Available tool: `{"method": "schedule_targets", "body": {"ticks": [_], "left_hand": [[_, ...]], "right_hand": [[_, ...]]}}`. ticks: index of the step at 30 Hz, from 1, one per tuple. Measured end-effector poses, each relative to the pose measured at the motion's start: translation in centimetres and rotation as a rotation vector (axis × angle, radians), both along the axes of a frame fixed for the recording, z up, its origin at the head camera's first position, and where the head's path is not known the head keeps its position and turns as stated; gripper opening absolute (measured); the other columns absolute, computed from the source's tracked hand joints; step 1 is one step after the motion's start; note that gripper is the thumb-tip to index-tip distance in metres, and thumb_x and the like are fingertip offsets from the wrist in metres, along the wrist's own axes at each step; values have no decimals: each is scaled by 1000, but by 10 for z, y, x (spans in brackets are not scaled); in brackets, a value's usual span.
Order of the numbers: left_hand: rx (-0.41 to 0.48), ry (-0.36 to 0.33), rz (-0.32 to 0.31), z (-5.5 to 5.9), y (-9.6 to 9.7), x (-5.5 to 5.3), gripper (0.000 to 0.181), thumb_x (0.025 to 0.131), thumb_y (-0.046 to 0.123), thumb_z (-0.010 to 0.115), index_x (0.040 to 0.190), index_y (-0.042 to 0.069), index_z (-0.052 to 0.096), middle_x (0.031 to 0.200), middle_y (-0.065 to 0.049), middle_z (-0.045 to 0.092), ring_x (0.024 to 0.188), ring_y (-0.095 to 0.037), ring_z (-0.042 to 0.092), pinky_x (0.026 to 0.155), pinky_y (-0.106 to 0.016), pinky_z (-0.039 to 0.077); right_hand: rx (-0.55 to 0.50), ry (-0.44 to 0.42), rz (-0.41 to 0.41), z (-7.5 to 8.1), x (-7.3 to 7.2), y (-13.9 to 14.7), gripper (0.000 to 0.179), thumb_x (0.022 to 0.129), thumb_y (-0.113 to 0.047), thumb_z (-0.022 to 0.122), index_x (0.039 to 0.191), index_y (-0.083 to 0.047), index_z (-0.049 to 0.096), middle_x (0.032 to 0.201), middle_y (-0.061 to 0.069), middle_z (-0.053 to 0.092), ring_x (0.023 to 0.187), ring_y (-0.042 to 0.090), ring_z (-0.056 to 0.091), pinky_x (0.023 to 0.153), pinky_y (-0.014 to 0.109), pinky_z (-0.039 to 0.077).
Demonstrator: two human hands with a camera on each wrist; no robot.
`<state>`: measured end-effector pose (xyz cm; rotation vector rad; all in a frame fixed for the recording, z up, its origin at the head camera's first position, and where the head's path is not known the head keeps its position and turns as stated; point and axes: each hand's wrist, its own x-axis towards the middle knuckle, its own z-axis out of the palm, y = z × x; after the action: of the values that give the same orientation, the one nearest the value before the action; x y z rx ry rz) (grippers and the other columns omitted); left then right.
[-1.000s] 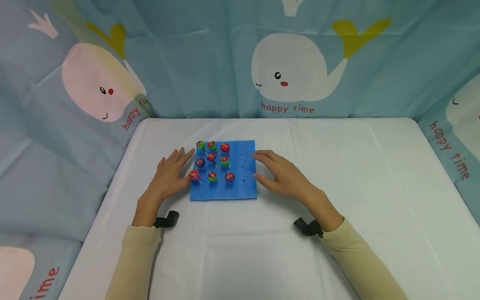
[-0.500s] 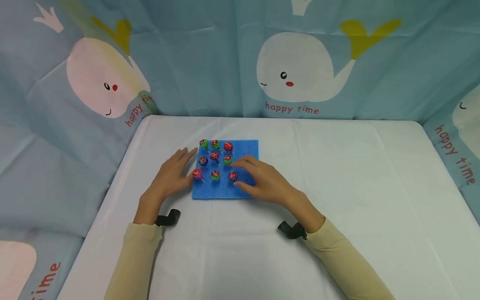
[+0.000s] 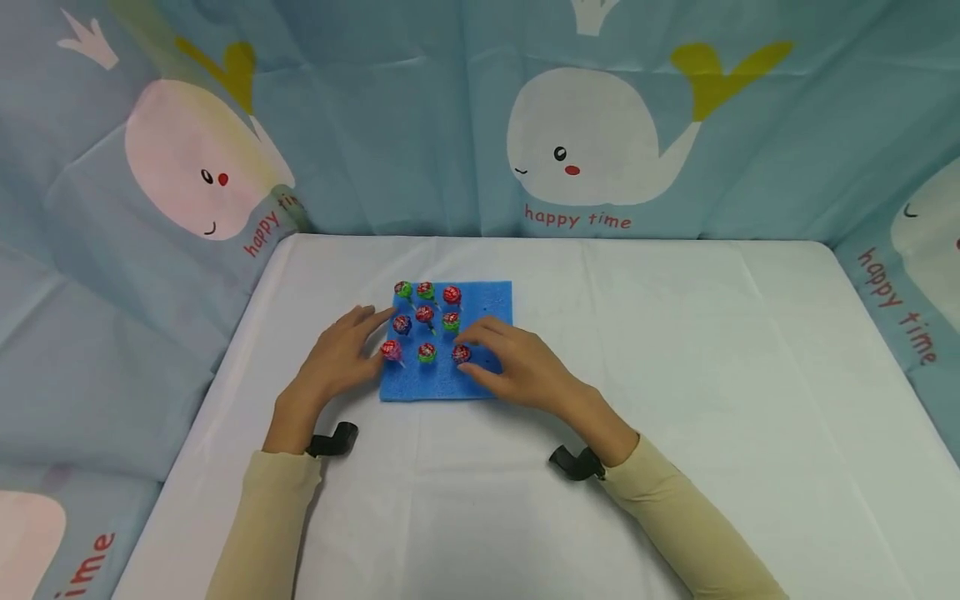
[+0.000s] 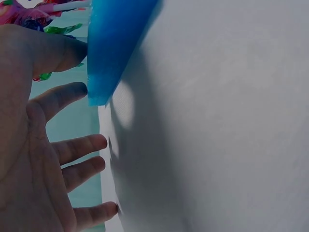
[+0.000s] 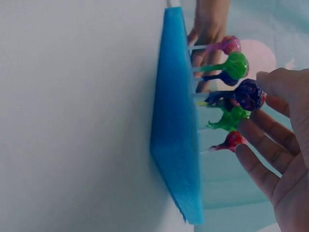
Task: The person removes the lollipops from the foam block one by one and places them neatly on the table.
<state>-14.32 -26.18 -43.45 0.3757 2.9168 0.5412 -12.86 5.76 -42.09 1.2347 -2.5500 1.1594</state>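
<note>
A blue foam board (image 3: pixel 420 386) lies on the table with several wrapped lollipops standing in it on their sticks, in rows. My left hand (image 3: pixel 337 354) is at the board's left side; in the left wrist view its thumb and index finger touch the foam edge (image 4: pixel 108 53), the other fingers spread. My right hand (image 3: pixel 528 367) reaches over the board's right part. Its thumb and index finger pinch the head of a dark blue lollipop (image 5: pixel 248 95) in the near row, whose stick is in the foam. A pink lollipop (image 3: pixel 392 350) stands beside my left thumb.
A white cloth covers the table (image 3: pixel 720 375). Behind it hangs a blue whale-print curtain (image 3: pixel 420 133). Several small holes show in the right part of the foam. Each wrist wears a black camera mount (image 3: pixel 577 463).
My right hand has moved left from beside the board to the dark blue lollipop, its thumb and index finger closing around it. My left hand stays at the board's left edge.
</note>
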Motion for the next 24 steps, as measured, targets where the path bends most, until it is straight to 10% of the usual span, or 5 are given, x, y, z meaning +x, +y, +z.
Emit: {"method": "schedule_targets", "body": {"ticks": [24], "left_hand": [[4, -19, 18, 2, 4, 0, 74, 92, 19, 58, 164, 19, 40, 166, -25, 40, 155, -49, 35, 123, -78, 25]], "right_hand": [[17, 18, -58, -8, 4, -8, 29, 96, -17, 78, 124, -11, 74, 121, 3, 70, 105, 20, 72, 88, 36, 64]]}}
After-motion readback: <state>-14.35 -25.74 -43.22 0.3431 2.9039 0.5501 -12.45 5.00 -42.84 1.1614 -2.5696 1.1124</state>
